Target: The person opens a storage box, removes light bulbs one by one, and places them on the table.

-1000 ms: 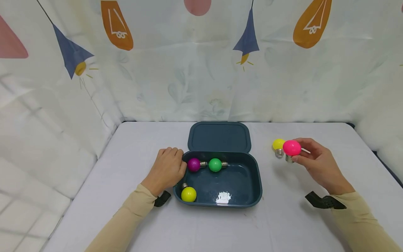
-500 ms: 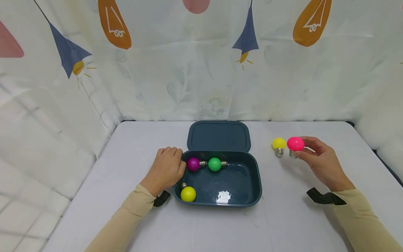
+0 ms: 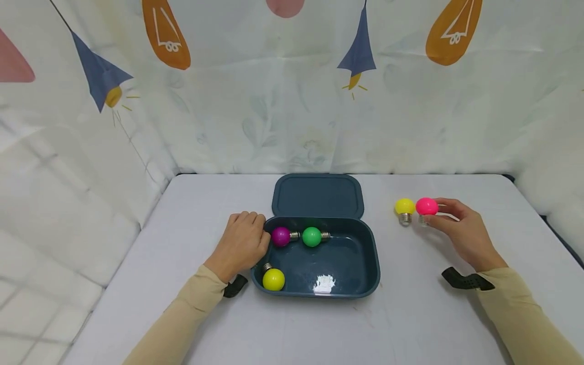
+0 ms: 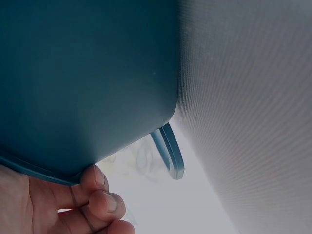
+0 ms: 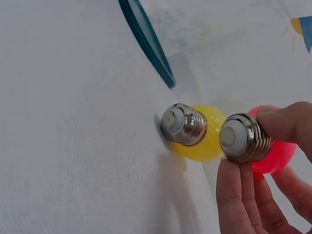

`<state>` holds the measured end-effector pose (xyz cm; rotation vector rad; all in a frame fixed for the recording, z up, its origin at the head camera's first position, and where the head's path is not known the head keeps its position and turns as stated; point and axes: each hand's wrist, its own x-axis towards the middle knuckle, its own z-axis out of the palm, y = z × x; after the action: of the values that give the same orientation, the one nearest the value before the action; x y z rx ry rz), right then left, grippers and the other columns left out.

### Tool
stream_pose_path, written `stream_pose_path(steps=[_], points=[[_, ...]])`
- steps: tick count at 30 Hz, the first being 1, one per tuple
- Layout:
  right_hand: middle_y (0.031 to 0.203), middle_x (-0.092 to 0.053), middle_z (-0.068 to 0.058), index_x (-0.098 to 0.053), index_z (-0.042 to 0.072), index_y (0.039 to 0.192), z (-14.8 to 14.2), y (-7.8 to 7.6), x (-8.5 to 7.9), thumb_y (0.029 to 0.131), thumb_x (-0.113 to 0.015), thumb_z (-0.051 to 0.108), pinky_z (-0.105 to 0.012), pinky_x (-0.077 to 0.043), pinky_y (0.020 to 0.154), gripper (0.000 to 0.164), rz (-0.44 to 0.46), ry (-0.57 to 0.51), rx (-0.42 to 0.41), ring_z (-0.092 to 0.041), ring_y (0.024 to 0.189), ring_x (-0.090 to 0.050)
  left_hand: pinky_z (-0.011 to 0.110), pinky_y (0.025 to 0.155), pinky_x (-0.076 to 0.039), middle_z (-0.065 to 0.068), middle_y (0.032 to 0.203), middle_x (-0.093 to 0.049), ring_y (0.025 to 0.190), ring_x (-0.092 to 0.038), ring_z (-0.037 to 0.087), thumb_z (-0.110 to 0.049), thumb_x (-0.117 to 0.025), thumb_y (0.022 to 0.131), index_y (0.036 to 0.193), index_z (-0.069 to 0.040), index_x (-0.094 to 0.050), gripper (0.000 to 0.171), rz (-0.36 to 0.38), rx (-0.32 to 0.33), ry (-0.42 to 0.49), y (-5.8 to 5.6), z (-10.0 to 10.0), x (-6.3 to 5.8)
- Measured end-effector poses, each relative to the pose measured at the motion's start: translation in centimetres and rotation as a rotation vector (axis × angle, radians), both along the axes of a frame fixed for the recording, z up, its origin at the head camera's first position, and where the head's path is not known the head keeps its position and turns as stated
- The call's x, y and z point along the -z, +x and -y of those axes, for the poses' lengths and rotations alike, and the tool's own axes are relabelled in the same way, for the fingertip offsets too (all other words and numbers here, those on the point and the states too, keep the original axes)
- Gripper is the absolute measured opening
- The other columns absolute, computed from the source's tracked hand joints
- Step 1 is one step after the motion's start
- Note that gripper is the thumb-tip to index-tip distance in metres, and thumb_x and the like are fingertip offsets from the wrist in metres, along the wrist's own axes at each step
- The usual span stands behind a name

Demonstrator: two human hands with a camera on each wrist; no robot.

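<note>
My left hand (image 3: 242,246) grips the left rim of a dark blue box (image 3: 337,268); in the left wrist view, curled fingertips (image 4: 105,202) lie against the rim near a corner. Inside the box lie a purple light bulb (image 3: 280,236), a green light bulb (image 3: 312,236) and a yellow light bulb (image 3: 274,280). My right hand (image 3: 463,233) pinches a pink light bulb (image 3: 427,206) between thumb and fingers. In the right wrist view, its metal base (image 5: 241,139) points toward the camera. Just left of it, another yellow light bulb (image 3: 404,206) lies on the table.
A dark blue lid (image 3: 318,195) lies flat behind the box. White cloth covers the table (image 3: 205,197). A printed curtain (image 3: 292,111) hangs along the back edge and both sides.
My right hand moved slightly right and away from me with the pink bulb, which now sits beside the yellow bulb without covering it. The left hand stays on the box rim.
</note>
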<state>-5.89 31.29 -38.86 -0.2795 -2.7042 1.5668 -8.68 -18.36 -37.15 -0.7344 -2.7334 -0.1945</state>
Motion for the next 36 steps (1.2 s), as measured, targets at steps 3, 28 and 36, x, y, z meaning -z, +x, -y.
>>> stream_pose_path(steps=[3, 28, 36], points=[[0.119, -0.057, 0.022, -0.051, 0.023, 0.146, 0.0, -0.3, 0.0, 0.094, -0.072, 0.045, -0.011, -0.051, 0.081, 0.060, 0.009, 0.027, 0.016, 0.008, 0.097, -0.064, 0.044, 0.084, -0.043, 0.005, 0.074, -0.050, 0.077, -0.049, 0.024, -0.016, -0.054, 0.095, 0.090, -0.002, -0.060, 0.016, -0.011, 0.004, 0.005, 0.0, 0.1, 0.1], [0.128, -0.058, 0.001, -0.048, 0.011, 0.148, -0.7, -1.6, 0.4, 0.093, -0.073, 0.049, -0.016, -0.048, 0.076, 0.071, 0.092, 0.157, -0.012, 0.013, 0.090, -0.059, 0.043, 0.083, -0.042, 0.006, 0.074, -0.051, 0.077, -0.049, 0.024, -0.016, -0.054, 0.095, 0.089, -0.002, -0.060, 0.016, -0.018, 0.006, 0.009, 0.0, 0.1, 0.1], [0.149, -0.048, -0.026, -0.045, 0.007, 0.151, -0.4, -1.9, 0.0, 0.092, -0.071, 0.055, -0.034, -0.043, 0.084, 0.081, 0.134, 0.222, -0.017, -0.039, 0.126, -0.052, 0.044, 0.084, -0.042, 0.006, 0.073, -0.050, 0.077, -0.049, 0.024, -0.016, -0.054, 0.095, 0.089, -0.003, -0.060, 0.015, -0.022, 0.009, 0.013, 0.0, 0.0, 0.1]])
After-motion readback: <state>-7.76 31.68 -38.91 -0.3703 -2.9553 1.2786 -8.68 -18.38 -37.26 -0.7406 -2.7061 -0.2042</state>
